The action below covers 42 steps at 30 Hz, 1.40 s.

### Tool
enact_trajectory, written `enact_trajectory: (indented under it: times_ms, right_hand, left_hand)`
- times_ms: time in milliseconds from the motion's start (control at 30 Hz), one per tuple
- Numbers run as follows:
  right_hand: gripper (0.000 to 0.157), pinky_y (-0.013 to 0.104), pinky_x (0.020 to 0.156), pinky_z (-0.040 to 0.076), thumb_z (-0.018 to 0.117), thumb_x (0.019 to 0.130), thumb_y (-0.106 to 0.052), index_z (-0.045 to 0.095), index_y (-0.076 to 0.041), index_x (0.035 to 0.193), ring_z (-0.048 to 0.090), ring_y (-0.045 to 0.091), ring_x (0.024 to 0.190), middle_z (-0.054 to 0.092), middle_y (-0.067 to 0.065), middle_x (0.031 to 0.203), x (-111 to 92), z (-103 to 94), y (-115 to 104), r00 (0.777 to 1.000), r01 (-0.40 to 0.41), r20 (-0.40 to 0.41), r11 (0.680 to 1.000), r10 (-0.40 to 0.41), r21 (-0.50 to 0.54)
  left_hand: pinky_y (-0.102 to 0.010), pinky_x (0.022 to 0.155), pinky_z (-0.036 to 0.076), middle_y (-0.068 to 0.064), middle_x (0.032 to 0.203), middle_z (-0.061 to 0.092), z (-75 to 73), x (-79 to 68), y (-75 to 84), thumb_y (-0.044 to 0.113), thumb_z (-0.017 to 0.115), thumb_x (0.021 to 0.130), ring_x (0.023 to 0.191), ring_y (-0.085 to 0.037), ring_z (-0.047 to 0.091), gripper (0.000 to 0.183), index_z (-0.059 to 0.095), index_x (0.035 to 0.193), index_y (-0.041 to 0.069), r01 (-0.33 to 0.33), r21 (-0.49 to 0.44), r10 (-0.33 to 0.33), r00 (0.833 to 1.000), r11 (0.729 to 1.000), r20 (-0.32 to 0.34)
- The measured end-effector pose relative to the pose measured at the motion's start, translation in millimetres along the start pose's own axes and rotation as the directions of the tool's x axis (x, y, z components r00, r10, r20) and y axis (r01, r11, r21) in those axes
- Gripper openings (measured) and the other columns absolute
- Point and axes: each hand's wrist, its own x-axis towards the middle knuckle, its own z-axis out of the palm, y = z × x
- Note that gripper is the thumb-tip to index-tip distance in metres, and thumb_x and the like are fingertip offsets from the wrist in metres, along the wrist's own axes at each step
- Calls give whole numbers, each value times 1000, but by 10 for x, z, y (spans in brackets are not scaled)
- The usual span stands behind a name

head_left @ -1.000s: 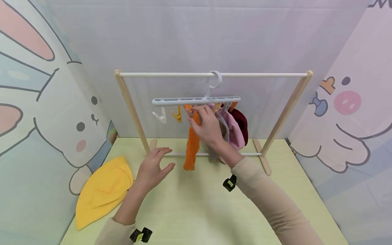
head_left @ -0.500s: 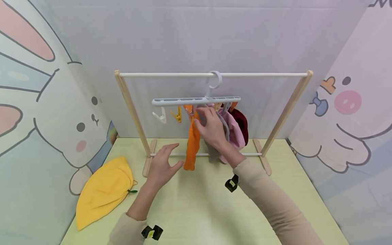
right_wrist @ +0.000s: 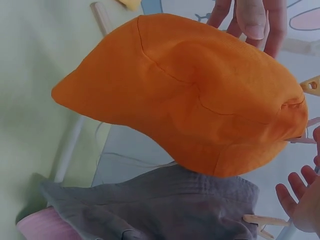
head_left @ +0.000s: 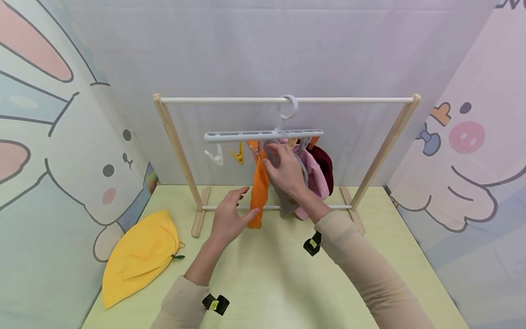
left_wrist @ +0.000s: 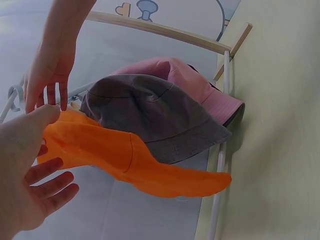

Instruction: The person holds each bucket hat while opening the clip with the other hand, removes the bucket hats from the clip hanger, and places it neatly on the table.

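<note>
An orange bucket hat (head_left: 259,196) hangs by a pink clip (head_left: 257,149) from the grey clip hanger (head_left: 238,136). My left hand (head_left: 230,220) is at the hat's lower left, fingers spread and thumb overlapping the fabric in the head view. On the other side my right hand (head_left: 288,172) is raised near the clip, fingers loosely bent with nothing gripped. Right behind that hand hangs a grey bucket hat (left_wrist: 150,112). Beyond it are a pink hat (head_left: 317,178) and a dark red hat (head_left: 327,167), partly covered.
The hanger hooks over the white top bar (head_left: 222,100) of a wooden-sided rack (head_left: 176,146). A white clip (head_left: 215,156) and a yellow clip (head_left: 237,154) dangle at its left. A yellow hat (head_left: 139,256) lies on the table's left side. Printed cloth walls surround the table (head_left: 263,283).
My left hand has moved right and slightly up to the orange hat. My right hand has come off the pink clip and shifted slightly right.
</note>
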Motion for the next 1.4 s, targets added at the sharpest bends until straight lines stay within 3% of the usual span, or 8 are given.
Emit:
enact_trajectory:
  times_ms: [267,567,1067,1400]
  right_hand:
    - [42,31,83,48,62,86,-27,53,-9,123,57,22,101,55,9,114,5,-18,61,999,-18,27,1000,18,-10]
    - [44,32,83,48,62,86,-25,52,-8,124,56,20,102,54,10,116,35,-44,82,999,3,35,1000,-4,16]
    - [46,33,82,49,62,86,-27,50,-7,126,59,25,100,58,10,114,41,-36,63,998,8,70,1000,-9,5]
    - [46,32,80,50,62,86,-25,49,-6,126,59,23,101,59,12,116,49,-12,44,996,-13,88,1000,12,9]
  left_hand:
    - [-32,78,50,-4,117,58,80,81,39,29,76,73,99,-22,58,62,52,127,9,31,-4,-31,999,1000,25]
    - [-34,82,50,-4,120,55,143,199,109,32,74,76,102,-24,57,64,47,129,11,111,-20,-110,992,994,61]
    - [-30,69,51,-5,102,61,238,272,194,30,75,74,86,-19,60,59,50,124,9,186,-30,-185,982,982,25]
    - [-32,65,50,-6,86,66,272,269,198,23,71,79,73,-19,61,37,57,110,7,184,-8,-184,983,983,6]
